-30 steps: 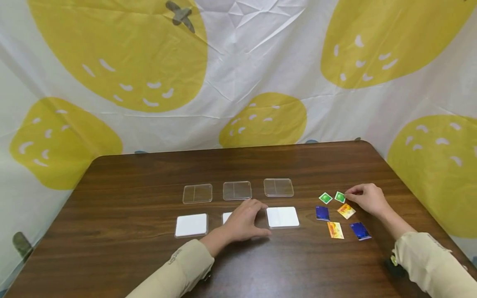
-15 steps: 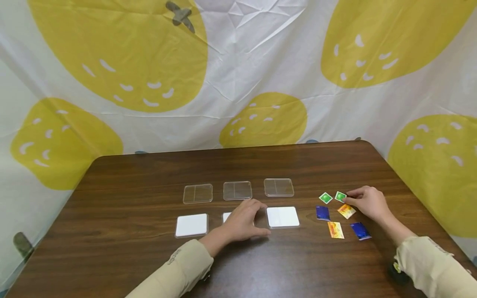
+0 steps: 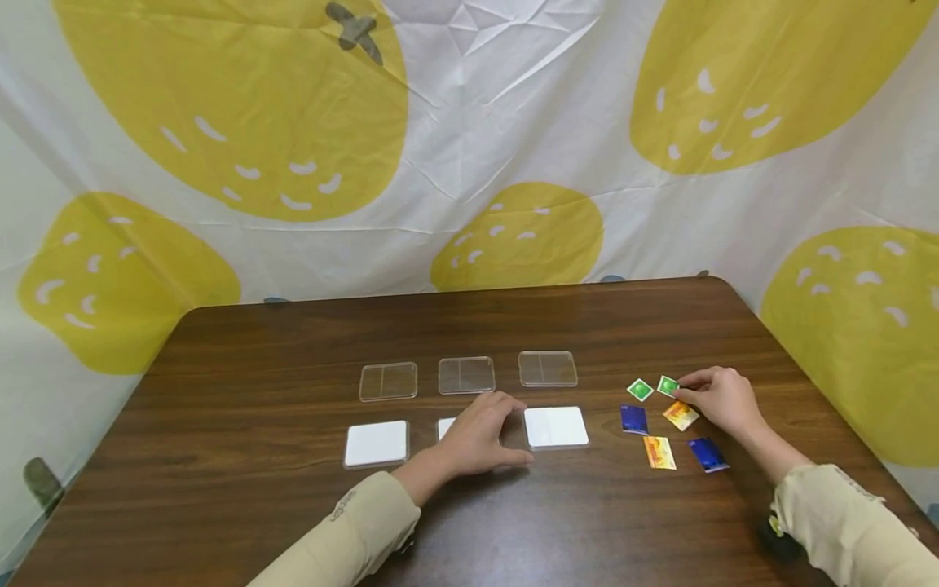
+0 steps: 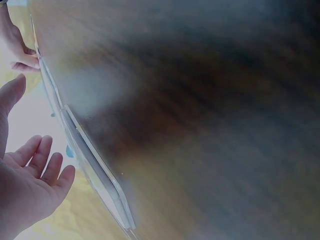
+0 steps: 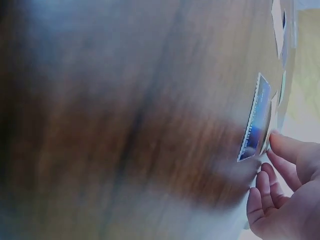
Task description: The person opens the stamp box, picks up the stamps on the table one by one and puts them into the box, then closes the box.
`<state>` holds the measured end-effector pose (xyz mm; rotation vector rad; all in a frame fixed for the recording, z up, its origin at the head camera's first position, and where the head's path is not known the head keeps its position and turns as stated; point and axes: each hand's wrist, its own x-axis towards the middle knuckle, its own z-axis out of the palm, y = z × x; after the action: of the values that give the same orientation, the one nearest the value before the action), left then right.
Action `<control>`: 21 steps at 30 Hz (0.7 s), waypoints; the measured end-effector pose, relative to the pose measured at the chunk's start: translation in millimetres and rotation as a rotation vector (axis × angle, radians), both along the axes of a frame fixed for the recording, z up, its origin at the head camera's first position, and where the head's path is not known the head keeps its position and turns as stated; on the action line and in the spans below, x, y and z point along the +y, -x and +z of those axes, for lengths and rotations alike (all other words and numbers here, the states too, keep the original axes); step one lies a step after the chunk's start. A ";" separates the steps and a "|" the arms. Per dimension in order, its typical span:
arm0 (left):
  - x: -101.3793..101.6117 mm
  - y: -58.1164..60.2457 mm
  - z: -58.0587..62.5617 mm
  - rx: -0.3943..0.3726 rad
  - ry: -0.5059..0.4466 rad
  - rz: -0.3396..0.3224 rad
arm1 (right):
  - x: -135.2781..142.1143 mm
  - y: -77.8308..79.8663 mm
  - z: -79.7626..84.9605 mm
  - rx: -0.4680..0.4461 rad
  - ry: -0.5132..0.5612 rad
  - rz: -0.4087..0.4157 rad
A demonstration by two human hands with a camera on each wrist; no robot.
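Currently brings the right hand (image 3: 728, 399) to the right corner of a green stamp (image 3: 667, 385), flat on the table (image 3: 257, 391) toward its right edge. Has that grip drawn close together at the corner; cannot tell whether pinching or only touching. Holds the left hand (image 3: 473, 436) over the middle case (image 3: 444, 426), hiding most of its white top, with grip apart and relaxed; cannot tell whether in contact.

Just toward the left edge from the first green stamp, shows a second green stamp (image 3: 640, 390), likewise turned cornerwise. Closer to the near edge, shows a blue stamp (image 3: 634, 419) and an orange-yellow stamp (image 3: 681, 416); closer still, a second orange-yellow stamp (image 3: 659, 452) with red marks and a second blue stamp (image 3: 708, 455). In the right wrist view, reveals a toothed, perforated border and pale print along one blue stamp, too blurred to read.

Nearer the left edge, has the left case (image 3: 376, 444) beside the left hand, with the right case (image 3: 556, 427) on its other side, both plain white on top. Toward the far edge, has a row of three clear trays (image 3: 466, 375).

Bears dark lettering on the left sleeve (image 3: 367, 514), too small to read, and faint marks on the right sleeve (image 3: 836, 505).
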<state>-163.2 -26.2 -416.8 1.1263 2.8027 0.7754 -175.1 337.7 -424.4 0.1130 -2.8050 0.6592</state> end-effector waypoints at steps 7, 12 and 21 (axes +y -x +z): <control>0.3 -0.2 0.3 0.000 0.003 0.000 | -0.4 1.5 2.2 -0.047 0.027 -0.026; 0.0 0.0 -0.5 0.001 -0.002 0.005 | -0.1 2.7 0.8 -0.061 0.047 -0.038; 0.4 0.4 0.2 -0.009 0.001 0.002 | 0.4 3.2 0.7 -0.056 0.056 -0.022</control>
<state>-163.6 -25.8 -416.6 1.1168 2.7976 0.7771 -178.3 338.1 -423.7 0.0541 -2.8341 0.7461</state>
